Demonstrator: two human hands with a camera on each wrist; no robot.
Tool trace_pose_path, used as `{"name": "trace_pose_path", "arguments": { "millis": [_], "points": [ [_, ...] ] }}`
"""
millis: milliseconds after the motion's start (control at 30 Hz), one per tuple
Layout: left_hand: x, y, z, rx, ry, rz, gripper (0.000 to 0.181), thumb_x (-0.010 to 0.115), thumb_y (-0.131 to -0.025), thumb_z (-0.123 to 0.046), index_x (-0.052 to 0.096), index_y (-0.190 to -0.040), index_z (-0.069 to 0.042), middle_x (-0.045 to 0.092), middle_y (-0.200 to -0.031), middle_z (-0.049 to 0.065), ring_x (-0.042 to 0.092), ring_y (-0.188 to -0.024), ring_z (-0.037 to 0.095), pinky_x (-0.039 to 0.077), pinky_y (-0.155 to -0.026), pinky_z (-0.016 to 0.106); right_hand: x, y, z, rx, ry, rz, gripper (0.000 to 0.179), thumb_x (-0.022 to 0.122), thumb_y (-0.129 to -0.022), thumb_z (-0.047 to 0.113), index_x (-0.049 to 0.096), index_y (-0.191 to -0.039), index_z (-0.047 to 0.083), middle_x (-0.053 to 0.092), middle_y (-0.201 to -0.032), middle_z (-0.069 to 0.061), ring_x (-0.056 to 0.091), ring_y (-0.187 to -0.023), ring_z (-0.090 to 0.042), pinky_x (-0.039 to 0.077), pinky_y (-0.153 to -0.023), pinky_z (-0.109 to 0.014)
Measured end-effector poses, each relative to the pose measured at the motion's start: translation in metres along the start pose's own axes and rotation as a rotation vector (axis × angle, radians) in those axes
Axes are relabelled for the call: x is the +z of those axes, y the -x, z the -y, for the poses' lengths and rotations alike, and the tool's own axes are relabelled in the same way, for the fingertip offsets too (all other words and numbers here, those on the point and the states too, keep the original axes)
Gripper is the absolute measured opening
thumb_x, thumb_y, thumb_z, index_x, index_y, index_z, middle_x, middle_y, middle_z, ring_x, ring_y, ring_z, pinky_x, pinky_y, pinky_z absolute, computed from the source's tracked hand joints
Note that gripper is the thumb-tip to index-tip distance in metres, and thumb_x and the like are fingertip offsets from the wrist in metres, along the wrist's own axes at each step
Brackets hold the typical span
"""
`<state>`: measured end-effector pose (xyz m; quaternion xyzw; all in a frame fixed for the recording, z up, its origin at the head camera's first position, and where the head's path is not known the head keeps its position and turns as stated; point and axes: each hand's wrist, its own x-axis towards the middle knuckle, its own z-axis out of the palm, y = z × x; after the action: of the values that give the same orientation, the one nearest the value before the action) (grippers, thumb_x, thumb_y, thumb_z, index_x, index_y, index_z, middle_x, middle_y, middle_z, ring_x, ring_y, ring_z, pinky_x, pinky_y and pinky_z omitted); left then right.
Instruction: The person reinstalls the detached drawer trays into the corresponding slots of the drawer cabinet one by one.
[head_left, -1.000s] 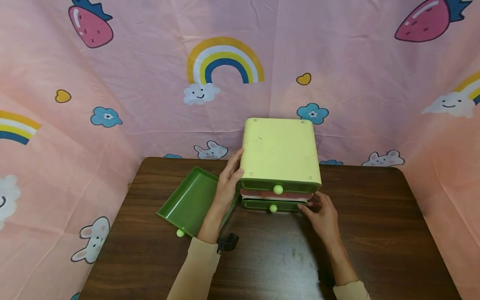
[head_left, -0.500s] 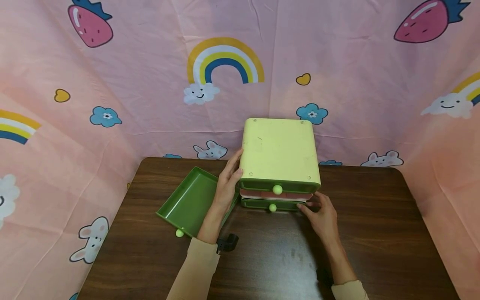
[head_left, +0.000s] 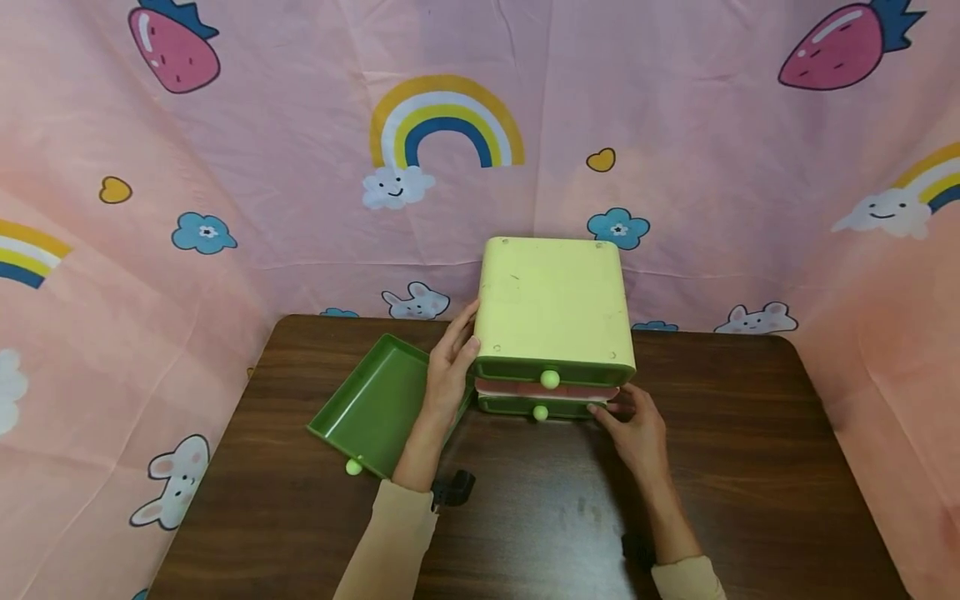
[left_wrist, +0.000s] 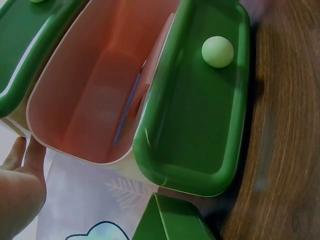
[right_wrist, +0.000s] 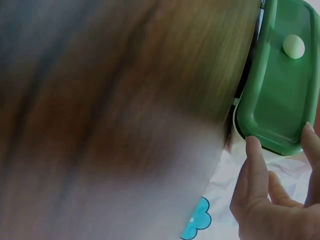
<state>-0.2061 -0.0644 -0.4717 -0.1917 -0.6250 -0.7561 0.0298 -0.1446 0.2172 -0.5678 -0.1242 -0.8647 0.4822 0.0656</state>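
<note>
A small drawer cabinet (head_left: 553, 300) with a pale yellow top stands toward the back of the table, with green drawers and a pink-lined middle slot (left_wrist: 75, 105) lacking a drawer front. My left hand (head_left: 447, 375) rests against its left side, fingers extended. At the right end of the bottom drawer (head_left: 510, 406), which has a round pale green knob (head_left: 540, 412), is my right hand (head_left: 637, 429). Its thumb touches the drawer front and its other fingers lie by the corner. A pulled-out green drawer (head_left: 367, 408) lies to the left, partly behind my left forearm.
The dark wooden table (head_left: 750, 467) spreads in front and to the right. A printed pink cloth (head_left: 540, 125) hangs right behind the cabinet. Inside the middle slot a thin blue edge (left_wrist: 127, 110) shows beside a pink piece. Much of the right wrist view is blurred.
The bottom drawer has slid slightly inward, narrowing the gap above its front, with my right hand following. My left hand stays on the cabinet's side. The head view shifts slightly.
</note>
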Motion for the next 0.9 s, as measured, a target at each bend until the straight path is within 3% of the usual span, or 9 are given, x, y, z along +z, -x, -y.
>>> {"name": "trace_pose_path", "arguments": {
  "millis": [100,333,467,633,767,900],
  "points": [
    [-0.001,0.002,-0.002,0.013,-0.036,-0.039,0.048,0.041,-0.104,-0.001,0.037,-0.151,0.003,0.030,-0.157,0.022,0.037,-0.141,0.033,0.036,-0.111,0.044,0.001,0.001,0.001,0.027,-0.006,0.011,0.067,0.080,-0.086,0.029,0.051,-0.141,0.005,0.056,-0.131,-0.017,0.065,-0.106,-0.033,0.050,-0.088,-0.051],
    [-0.005,0.010,-0.003,-0.051,-0.099,-0.107,0.046,0.046,-0.104,-0.007,0.041,-0.149,0.003,0.038,-0.153,0.016,0.054,-0.121,0.023,0.039,-0.105,0.042,0.002,0.002,0.003,0.082,0.008,0.038,0.071,0.077,-0.087,0.040,0.049,-0.143,0.007,0.068,-0.112,-0.019,0.064,-0.105,-0.032,0.051,-0.084,-0.048],
    [-0.007,0.014,-0.006,-0.079,-0.117,-0.111,0.050,0.047,-0.104,-0.007,0.037,-0.153,-0.002,0.035,-0.156,0.013,0.050,-0.128,0.030,0.040,-0.105,0.041,0.003,0.004,0.002,0.085,-0.013,0.080,0.071,0.077,-0.086,0.041,0.047,-0.143,0.010,0.064,-0.122,-0.019,0.061,-0.113,-0.031,0.049,-0.088,-0.049],
    [-0.010,0.015,-0.010,-0.071,-0.123,-0.105,0.051,0.048,-0.104,-0.005,0.035,-0.153,-0.001,0.032,-0.156,0.017,0.042,-0.133,0.044,0.038,-0.106,0.044,0.001,0.006,0.001,0.084,-0.086,0.108,0.078,0.079,-0.085,0.040,0.041,-0.148,0.015,0.057,-0.137,-0.017,0.056,-0.123,-0.031,0.047,-0.095,-0.049],
    [-0.013,0.015,-0.013,-0.062,-0.155,-0.082,0.055,0.049,-0.103,-0.004,0.030,-0.155,-0.002,0.031,-0.156,0.023,0.039,-0.135,0.048,0.037,-0.105,0.053,-0.003,0.004,0.003,0.062,-0.208,0.105,0.090,0.079,-0.086,0.031,0.026,-0.157,0.014,0.048,-0.145,-0.016,0.049,-0.130,-0.032,0.045,-0.100,-0.048],
    [-0.017,0.016,-0.015,-0.088,-0.197,-0.062,0.063,0.052,-0.101,-0.006,0.025,-0.158,-0.008,0.032,-0.156,0.020,0.037,-0.136,0.047,0.037,-0.105,0.056,-0.009,0.002,0.005,0.027,-0.332,0.091,0.100,0.077,-0.088,0.021,0.010,-0.161,0.015,0.038,-0.151,-0.017,0.042,-0.136,-0.033,0.040,-0.106,-0.049]
  ]
}}
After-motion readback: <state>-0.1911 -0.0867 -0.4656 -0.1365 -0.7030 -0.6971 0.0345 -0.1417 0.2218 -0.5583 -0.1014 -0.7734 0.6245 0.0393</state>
